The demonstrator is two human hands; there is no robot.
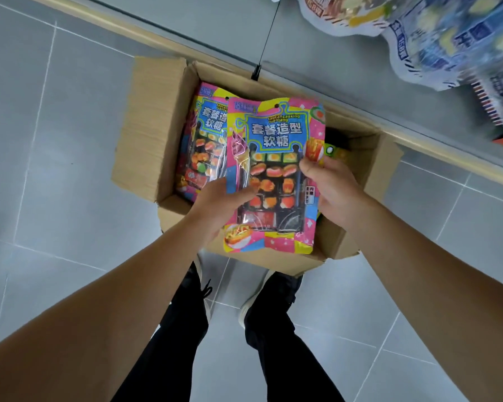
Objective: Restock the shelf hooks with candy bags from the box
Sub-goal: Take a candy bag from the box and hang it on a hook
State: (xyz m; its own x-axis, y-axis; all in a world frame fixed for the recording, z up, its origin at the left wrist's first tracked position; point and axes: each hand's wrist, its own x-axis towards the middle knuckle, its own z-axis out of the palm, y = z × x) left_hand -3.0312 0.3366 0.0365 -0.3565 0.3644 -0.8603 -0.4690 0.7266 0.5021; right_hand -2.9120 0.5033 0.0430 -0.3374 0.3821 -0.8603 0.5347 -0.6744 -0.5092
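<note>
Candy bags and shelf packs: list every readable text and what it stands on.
"套餐造型软糖": held candy bag, gripped by left hand and right hand.
"taocanzaoxing ruantang": same bag, small print.
"套餐造...软糖", partly covered: bag in box.
Hanging packs: too blurred.

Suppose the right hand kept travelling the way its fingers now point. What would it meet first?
Probably the yellow-green bag in the box; the right hand already grips the candy bag. Depth is unclear.

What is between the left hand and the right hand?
In the head view, one candy bag lies between them: the left hand grips its left edge, the right hand its right edge, above the open box.
</note>
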